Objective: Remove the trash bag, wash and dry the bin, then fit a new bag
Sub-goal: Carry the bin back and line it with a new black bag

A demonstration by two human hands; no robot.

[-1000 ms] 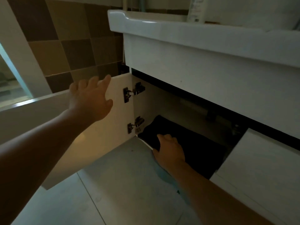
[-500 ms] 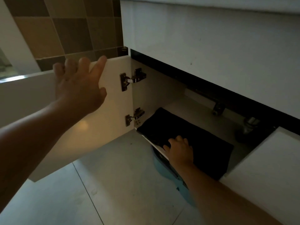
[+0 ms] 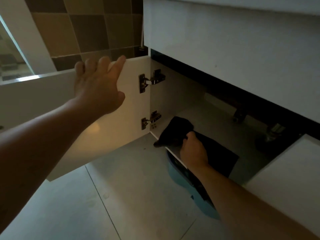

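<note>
A stack of folded black trash bags [image 3: 216,153] lies on the floor of the open cabinet under the sink. My right hand [image 3: 193,149] grips the top bag [image 3: 174,132], which is bunched up and lifted off the stack at its left end. My left hand [image 3: 98,84] rests with straight fingers on the top edge of the open white cabinet door [image 3: 110,132]. A blue bin [image 3: 180,177] stands on the floor below the cabinet, partly hidden by my right forearm.
The white sink unit [image 3: 225,40] overhangs the cabinet opening. Two metal hinges [image 3: 150,82] hold the left door. A second white door [image 3: 290,179] stands at the right. Drain fittings [image 3: 275,130] sit at the cabinet's back. Brown tiled wall at left, pale floor tiles below.
My right hand has curled its fingers round the top black bag and pulled it up into a bunch. My left hand has stayed at the door's top edge.
</note>
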